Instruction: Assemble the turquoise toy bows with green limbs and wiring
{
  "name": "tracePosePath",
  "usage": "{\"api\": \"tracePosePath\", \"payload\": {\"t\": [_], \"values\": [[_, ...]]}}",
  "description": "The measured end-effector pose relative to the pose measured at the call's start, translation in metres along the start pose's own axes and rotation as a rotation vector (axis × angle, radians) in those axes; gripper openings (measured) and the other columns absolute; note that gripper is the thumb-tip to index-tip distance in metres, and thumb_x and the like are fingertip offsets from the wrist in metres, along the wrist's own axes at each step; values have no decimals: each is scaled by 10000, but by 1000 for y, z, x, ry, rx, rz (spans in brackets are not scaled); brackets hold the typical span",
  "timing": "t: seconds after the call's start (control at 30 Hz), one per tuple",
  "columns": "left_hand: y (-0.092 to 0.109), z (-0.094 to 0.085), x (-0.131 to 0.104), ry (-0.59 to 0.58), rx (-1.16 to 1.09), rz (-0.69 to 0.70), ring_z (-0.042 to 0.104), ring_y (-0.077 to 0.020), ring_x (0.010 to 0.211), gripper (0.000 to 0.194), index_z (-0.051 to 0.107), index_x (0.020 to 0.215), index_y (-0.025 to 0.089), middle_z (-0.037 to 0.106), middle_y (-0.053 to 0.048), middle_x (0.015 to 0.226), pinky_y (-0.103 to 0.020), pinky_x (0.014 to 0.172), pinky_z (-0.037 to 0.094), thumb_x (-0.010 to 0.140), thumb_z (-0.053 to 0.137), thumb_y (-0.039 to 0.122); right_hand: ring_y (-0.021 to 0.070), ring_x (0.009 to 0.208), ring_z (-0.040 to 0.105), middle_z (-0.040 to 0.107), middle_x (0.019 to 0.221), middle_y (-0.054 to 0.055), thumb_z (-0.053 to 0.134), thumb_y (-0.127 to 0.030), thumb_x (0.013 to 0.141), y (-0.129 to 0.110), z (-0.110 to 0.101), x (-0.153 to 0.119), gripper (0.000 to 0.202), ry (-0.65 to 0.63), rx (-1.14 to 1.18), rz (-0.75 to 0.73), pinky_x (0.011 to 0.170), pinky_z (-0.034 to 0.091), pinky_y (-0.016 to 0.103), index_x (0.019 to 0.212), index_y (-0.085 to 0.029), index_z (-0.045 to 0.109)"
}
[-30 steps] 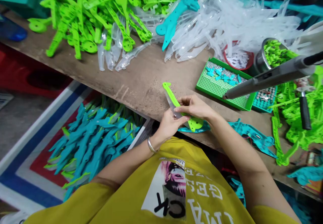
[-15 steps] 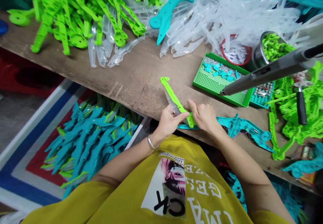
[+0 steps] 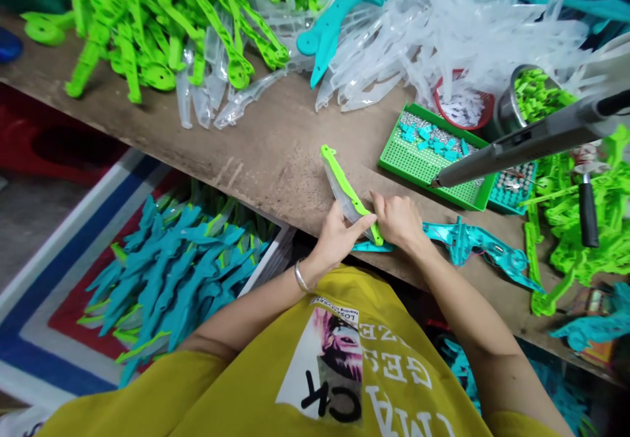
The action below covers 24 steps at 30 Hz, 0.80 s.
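Note:
A long bright green plastic piece (image 3: 347, 188) with a clear plastic part along its left side is held slanting above the table edge. My left hand (image 3: 338, 235) pinches its lower part, thumb across the green piece. Fingers of my right hand (image 3: 398, 219) are curled against the lower right side of the same piece; its lower end sticks out between the hands. Beneath and behind my right hand lies a teal plastic piece (image 3: 462, 240) with thin wires in it.
Piles of green parts (image 3: 128, 23) and clear parts (image 3: 394, 43) cover the table's back. A green basket (image 3: 418, 161) holds small teal pieces and screws. A grey screwdriver (image 3: 522, 138) hangs above it. Teal parts (image 3: 182, 260) fill a box at lower left. More green parts lie right.
The green piece has turned in my hands, showing a smoother, narrower face with the clear part beside it. Both hands remain close together on it. The whole view has shifted slightly.

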<state>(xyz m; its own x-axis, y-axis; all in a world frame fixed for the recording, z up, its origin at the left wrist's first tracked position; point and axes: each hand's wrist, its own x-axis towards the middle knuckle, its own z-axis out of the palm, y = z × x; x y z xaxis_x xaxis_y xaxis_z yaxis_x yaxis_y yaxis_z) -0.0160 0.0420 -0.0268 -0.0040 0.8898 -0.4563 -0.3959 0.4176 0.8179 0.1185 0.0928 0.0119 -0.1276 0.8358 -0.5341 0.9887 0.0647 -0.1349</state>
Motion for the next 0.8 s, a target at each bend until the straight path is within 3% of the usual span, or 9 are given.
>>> {"api": "tracePosePath", "payload": {"t": [0.1, 0.3, 0.5, 0.7, 0.8], "values": [[5, -3, 8, 15, -90, 17, 721, -158, 858, 566, 587, 1090, 184, 746, -31, 1000, -312, 825, 588, 720, 894, 481, 339, 1081, 742, 785, 1124, 202, 189, -504, 1088, 1, 3, -1, 666, 16, -6, 1, 906, 480, 396, 1189, -211, 779], [16, -9, 29, 9, -161, 28, 720, -162, 634, 552, 603, 954, 155, 738, -9, 747, -320, 710, 607, 631, 943, 447, 297, 1024, 764, 802, 1094, 177, 222, -472, 1089, -3, 11, -4, 640, 34, -18, 2, 875, 498, 352, 1099, -207, 804], [27, -18, 37, -90, -206, -41, 779, -225, 815, 532, 631, 1068, 140, 784, -104, 965, -366, 808, 610, 738, 897, 461, 315, 998, 773, 799, 1065, 209, 214, -440, 1088, -2, 10, -4, 658, 70, -34, 14, 864, 512, 374, 1027, -182, 816], [28, -22, 45, -26, -206, -35, 776, -229, 777, 488, 613, 976, 139, 776, -98, 896, -371, 781, 616, 729, 901, 445, 319, 1006, 773, 795, 1062, 223, 219, -420, 1088, -3, 11, -6, 646, 62, -42, 6, 884, 518, 385, 1037, -172, 814], [37, -23, 51, -23, -204, -43, 770, -216, 750, 479, 608, 1019, 151, 776, -97, 928, -368, 768, 619, 766, 868, 464, 326, 1002, 772, 796, 1061, 220, 228, -426, 1086, -3, 12, -5, 638, 72, -41, 14, 879, 518, 392, 1042, -174, 813]]}}
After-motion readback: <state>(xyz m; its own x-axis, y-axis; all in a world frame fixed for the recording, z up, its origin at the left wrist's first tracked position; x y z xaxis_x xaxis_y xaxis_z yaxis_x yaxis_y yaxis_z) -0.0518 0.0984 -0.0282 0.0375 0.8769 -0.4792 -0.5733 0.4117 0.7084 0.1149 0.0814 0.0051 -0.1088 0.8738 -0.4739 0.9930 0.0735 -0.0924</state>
